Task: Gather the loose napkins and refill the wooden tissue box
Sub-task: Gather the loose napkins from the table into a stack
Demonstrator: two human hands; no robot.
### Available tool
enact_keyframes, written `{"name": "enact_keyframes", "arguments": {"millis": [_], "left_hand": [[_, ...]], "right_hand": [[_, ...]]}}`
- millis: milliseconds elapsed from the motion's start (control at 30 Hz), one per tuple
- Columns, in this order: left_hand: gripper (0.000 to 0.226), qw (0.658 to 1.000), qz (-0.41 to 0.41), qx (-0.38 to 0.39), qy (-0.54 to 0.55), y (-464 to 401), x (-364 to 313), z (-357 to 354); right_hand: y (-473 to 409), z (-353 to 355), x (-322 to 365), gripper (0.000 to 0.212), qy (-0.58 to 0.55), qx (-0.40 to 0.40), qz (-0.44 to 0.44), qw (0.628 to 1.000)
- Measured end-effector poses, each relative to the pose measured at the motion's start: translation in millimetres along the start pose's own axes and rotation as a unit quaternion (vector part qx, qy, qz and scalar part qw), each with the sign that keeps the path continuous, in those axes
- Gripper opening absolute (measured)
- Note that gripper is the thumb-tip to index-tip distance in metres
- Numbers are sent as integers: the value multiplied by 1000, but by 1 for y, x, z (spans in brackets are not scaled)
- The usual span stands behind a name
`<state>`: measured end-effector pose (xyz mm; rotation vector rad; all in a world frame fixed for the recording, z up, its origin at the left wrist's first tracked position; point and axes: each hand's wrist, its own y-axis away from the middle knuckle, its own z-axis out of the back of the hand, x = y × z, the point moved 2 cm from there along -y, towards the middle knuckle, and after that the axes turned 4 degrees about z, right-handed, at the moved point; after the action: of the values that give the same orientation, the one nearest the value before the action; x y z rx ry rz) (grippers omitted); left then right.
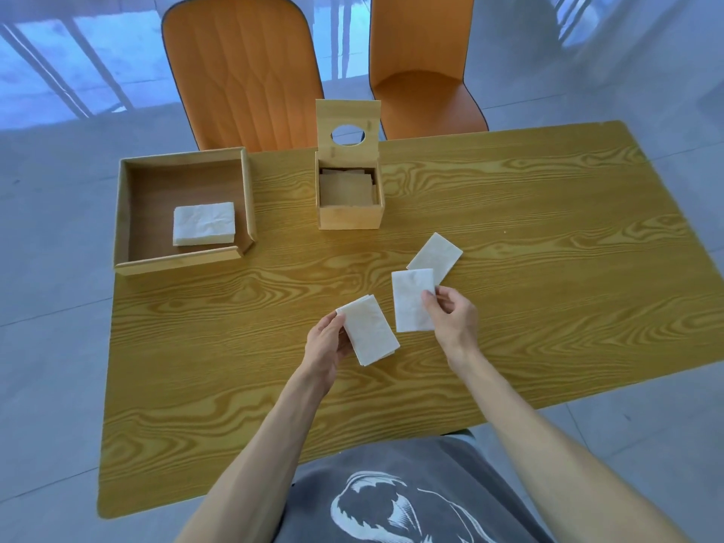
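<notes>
The wooden tissue box stands at the back middle of the table, its lid with a round hole tipped upright, and napkins lie inside. My left hand holds a small stack of folded white napkins just above the table. My right hand pinches one folded napkin by its right edge. Another loose napkin lies flat on the table just beyond it.
A shallow wooden tray at the back left holds a stack of white napkins. Two orange chairs stand behind the yellow wood-grain table. The floor is pale tile.
</notes>
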<state>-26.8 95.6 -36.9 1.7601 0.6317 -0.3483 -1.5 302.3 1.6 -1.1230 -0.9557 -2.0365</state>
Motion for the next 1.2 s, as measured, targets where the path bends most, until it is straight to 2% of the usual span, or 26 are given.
{"name": "enact_keyframes", "arguments": {"millis": [167,300,367,500,600,700,800,900,967,1033,1200], "left_hand": [[31,1000,-11,-1,3,1,1,0],[29,1000,-22,-12,-8,3,2,0],[26,998,-40,-30,-30,4,2,-1],[22,993,-74,-67,-66,2,2,-1],[28,990,-75,-83,-86,-1,0,1],[27,984,-89,-101,-117,-3,-2,5],[27,978,-98,-121,-136,-3,-4,7],[27,977,-96,-136,-129,-4,-6,10],[27,980,-89,-138,-115,-4,-7,11],[29,982,-83,-135,-98,-4,-8,12],[30,987,-71,-133,-52,-2,-8,12]], "right_hand": [[9,-30,-4,18,-14,137,-3,990],[12,-47,-13,23,23,173,-10,985],[10,-51,-16,23,77,175,4,981],[8,-53,-12,29,208,159,60,963],[6,-53,-6,31,233,151,74,958],[-10,-44,-1,34,227,76,66,969],[-36,-29,6,41,220,-14,13,975],[-65,-18,8,55,197,-61,-77,976],[-82,-16,5,64,188,-76,-127,971],[-92,-16,3,64,186,-84,-162,965],[-93,-21,1,61,183,-86,-189,961]]}}
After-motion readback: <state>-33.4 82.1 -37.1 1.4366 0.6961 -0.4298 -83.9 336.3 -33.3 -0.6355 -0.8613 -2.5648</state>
